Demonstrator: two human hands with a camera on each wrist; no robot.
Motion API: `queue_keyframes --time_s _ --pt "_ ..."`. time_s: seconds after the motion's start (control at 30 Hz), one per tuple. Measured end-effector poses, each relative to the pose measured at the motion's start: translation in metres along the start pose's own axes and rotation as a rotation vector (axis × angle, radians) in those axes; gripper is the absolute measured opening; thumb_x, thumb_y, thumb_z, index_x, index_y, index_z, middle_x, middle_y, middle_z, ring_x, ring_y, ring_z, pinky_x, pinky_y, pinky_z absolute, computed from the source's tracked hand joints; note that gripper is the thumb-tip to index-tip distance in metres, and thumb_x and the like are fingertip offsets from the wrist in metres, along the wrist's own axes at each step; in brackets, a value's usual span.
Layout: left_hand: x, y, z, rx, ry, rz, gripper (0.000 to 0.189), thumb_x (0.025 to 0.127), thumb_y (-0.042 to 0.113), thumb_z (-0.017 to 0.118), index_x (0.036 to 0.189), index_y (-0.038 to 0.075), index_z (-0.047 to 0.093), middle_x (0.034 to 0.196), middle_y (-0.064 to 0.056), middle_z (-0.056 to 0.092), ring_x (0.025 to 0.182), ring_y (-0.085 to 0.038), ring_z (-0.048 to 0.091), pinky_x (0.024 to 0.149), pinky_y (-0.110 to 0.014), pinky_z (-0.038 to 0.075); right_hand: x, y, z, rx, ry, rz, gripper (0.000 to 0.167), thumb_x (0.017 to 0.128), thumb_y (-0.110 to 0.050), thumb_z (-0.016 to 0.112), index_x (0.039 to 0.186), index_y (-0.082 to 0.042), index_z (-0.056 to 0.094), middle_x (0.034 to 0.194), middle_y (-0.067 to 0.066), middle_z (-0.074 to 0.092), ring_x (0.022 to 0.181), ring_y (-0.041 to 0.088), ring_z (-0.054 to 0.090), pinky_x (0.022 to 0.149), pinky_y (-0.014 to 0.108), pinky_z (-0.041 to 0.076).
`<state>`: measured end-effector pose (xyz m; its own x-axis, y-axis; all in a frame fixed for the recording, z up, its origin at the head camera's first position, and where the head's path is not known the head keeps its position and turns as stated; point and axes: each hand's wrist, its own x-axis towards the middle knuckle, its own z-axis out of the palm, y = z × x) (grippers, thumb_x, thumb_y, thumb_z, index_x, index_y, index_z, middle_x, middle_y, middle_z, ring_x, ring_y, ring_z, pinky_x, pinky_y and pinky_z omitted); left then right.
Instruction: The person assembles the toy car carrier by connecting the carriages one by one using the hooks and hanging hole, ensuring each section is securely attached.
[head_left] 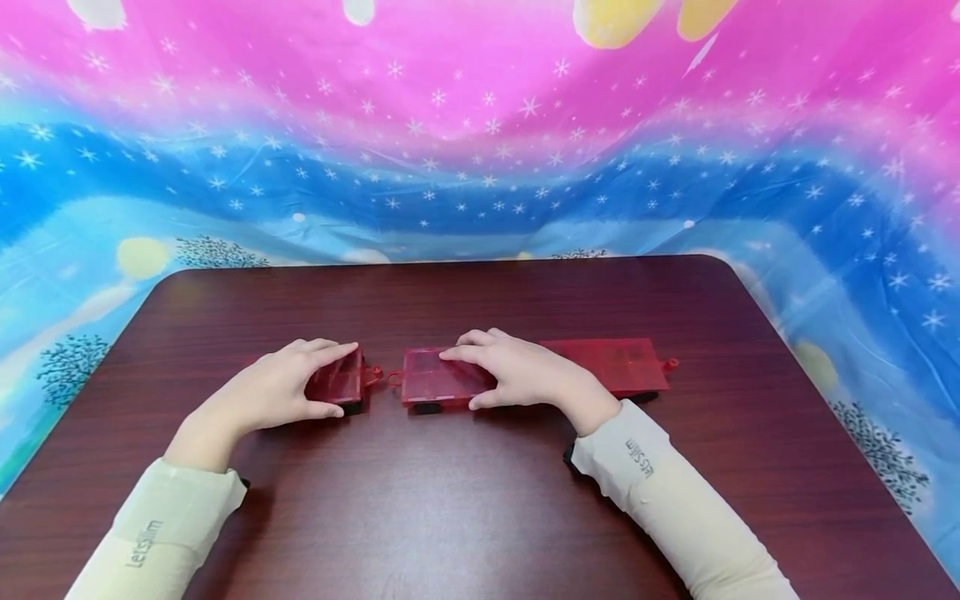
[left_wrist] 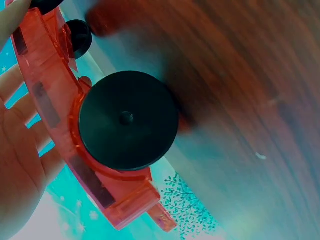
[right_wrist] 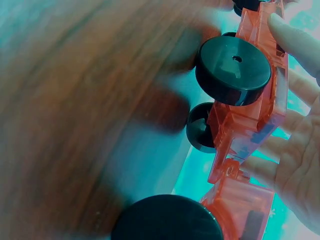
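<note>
A translucent red toy car (head_left: 341, 379) with black wheels lies under my left hand (head_left: 277, 387), thumb on its near side and fingers on its far side. Its hitch peg (head_left: 373, 375) points right, a narrow gap from the loop (head_left: 394, 379) of the middle red toy car (head_left: 431, 379). That middle car is gripped by my right hand (head_left: 528, 367), thumb near, fingers far. A third red toy car (head_left: 626, 362) stands behind it to the right, partly hidden by the hand. In the right wrist view, the held car (right_wrist: 255, 112) meets another red car (right_wrist: 242, 205) at a coupling.
All the cars are in a row across the dark wood table (head_left: 442, 517). A pink and blue curtain (head_left: 480, 150) with snowflakes hangs behind and around the table. The third car has a free hitch peg (head_left: 670, 365) on its right end.
</note>
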<state>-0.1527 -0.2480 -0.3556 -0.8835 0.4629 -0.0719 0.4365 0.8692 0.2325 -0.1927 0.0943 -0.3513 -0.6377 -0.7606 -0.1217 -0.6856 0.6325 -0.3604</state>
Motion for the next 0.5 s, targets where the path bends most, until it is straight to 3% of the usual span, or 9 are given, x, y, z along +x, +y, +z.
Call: queue_keyframes --time_s 0.5 --pt "0.0 0.0097 -0.0054 0.021 -0.032 0.018 0.085 0.077 0.042 0.083 0.149 0.013 0.047 0.137 -0.016 0.056 0.122 -0.036 0.054 0.095 -0.054 0.052 -0.0016 0.002 -0.0032 0.035 -0.005 0.0 0.068 0.085 -0.034 0.078 0.146 -0.026 0.05 0.147 0.002 0.045 0.132 0.022 0.045 0.105 0.04 0.047"
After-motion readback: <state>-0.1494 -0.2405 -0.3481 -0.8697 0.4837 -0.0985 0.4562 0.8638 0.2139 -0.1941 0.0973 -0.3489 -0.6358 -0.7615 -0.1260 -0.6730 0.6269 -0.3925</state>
